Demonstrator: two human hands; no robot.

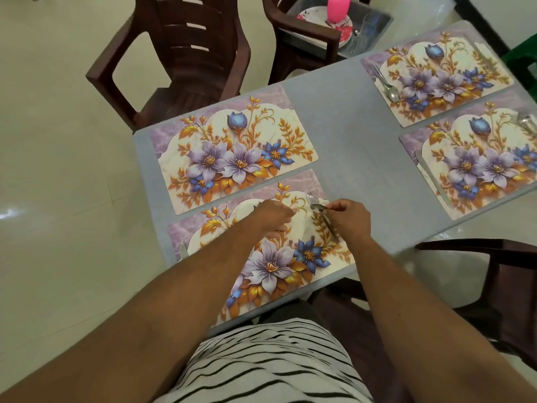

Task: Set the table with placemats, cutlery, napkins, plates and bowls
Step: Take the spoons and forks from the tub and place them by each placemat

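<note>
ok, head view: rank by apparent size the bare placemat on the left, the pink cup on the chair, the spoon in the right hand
1. Bare placemat, largest by far.
2. Pink cup, cut off by the frame top and farther away, so unsure.
3. Spoon pinched in the right hand, looks thinnest, partly hidden.

Four placemats, rectangular with rounded corners, printed with purple and blue flowers and gold leaves on a cream and lilac marbled ground, lie flat on a grey table. Near placemat (290, 266): partly covered by the person's arms; a spoon (318, 208) lies by its right end, bowl toward the far edge, with a second piece of cutlery (331, 228) just beside it; a knife tip (183, 251) shows at its left end. Second placemat (232, 149): just beyond the first, bare. Far right placemat (436, 74): a spoon (388, 85) rests on its left end. Near right placemat (476, 161): a knife (433, 181) along its left edge, cutlery (527, 122) at its far corner, type unclear.
</note>
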